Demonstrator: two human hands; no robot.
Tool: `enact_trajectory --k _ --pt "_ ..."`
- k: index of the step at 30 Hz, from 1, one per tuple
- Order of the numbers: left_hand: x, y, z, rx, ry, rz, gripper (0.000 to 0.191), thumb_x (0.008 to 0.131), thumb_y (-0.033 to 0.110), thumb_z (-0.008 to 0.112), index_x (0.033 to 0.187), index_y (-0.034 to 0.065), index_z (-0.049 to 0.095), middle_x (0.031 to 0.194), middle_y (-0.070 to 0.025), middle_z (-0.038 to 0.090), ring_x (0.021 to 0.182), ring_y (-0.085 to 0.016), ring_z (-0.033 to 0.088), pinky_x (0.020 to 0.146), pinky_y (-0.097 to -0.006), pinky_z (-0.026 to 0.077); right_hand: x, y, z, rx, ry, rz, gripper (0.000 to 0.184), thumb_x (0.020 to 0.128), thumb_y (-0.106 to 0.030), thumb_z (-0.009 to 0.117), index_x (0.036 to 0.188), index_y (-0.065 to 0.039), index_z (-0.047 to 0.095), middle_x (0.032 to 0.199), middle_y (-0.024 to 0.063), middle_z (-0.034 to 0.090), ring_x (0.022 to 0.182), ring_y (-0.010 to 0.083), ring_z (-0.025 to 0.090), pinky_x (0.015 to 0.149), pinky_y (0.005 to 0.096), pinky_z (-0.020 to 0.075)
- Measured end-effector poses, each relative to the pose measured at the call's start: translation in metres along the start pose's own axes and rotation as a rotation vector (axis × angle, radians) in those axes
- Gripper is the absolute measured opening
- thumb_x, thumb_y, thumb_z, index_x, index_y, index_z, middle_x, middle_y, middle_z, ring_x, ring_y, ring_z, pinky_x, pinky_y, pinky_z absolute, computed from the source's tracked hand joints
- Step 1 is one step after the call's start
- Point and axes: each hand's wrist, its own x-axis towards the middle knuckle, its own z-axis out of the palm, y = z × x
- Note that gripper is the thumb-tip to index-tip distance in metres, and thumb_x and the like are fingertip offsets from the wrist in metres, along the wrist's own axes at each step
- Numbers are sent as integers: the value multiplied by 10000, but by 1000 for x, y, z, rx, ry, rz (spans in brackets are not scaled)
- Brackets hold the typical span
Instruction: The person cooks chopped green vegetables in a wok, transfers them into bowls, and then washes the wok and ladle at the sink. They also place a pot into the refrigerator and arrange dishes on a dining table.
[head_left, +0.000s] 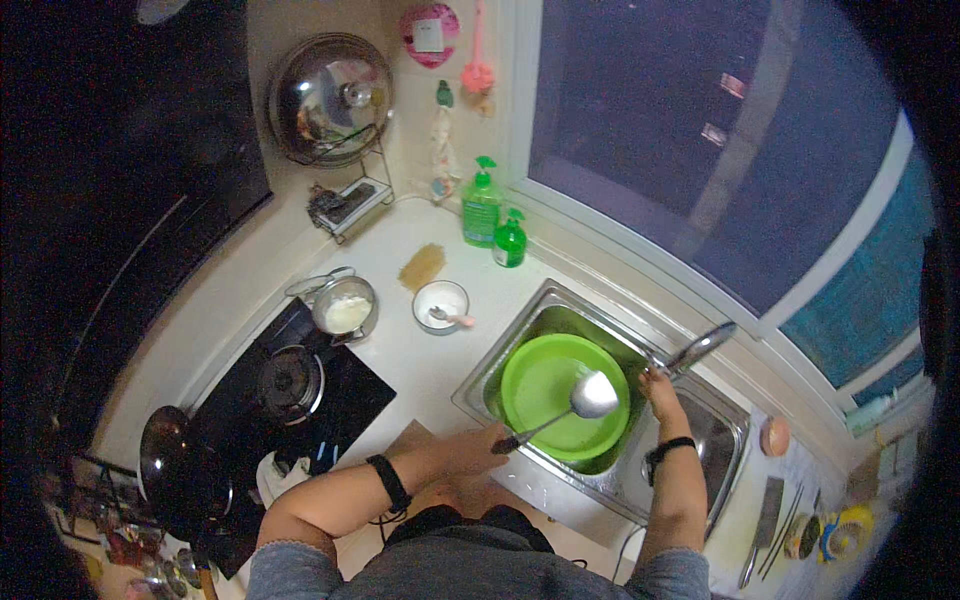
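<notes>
My left hand is closed around the dark handle of a metal wok spatula. The broad, shiny head of the spatula hangs over a round green plastic basin. That basin stands in the left bowl of a stainless steel double sink, with what looks like a little water inside. At the sink's back edge, my right hand grips the base of a chrome faucet. The fingers there are partly hidden, and the spout points away to the upper right.
Left of the sink are a glass bowl with a spoon, a sponge and a pot. Green pump bottles stand behind. A black cooktop holds a wok. On the right lies a cleaver.
</notes>
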Motion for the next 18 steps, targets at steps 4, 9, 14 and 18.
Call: enact_trajectory --k 4,9,14,18 --pt "13 18 1 88 -47 -58 378 771 216 594 1000 -10 396 856 -228 554 819 -351 562 696 -406 424 -39 -59 -16 -144 -79 147 368 820 -97 469 1174 -1 500 981 92 582 889 228 555 756 320 434" --pt "16 23 -7 107 -123 -110 404 765 220 590 1025 -1 375 835 -240 558 800 -390 565 676 -452 430 -118 -183 -51 -208 -130 274 245 795 -31 453 980 -3 611 750 100 632 634 228 585 617 328 474" --pt "19 4 -8 134 -173 -63 417 765 232 571 1048 16 354 782 -240 567 759 -408 572 652 -476 436 -139 -314 19 -633 -332 -529 287 755 -73 513 1029 -36 593 915 166 606 823 325 588 733 371 476" --pt "19 -13 -8 177 -205 -88 473 758 211 565 1125 15 338 820 -245 585 767 -404 580 661 -475 442 -65 -364 151 -809 -475 -889 288 754 -77 513 1032 -58 588 1013 167 536 931 328 532 797 395 450"
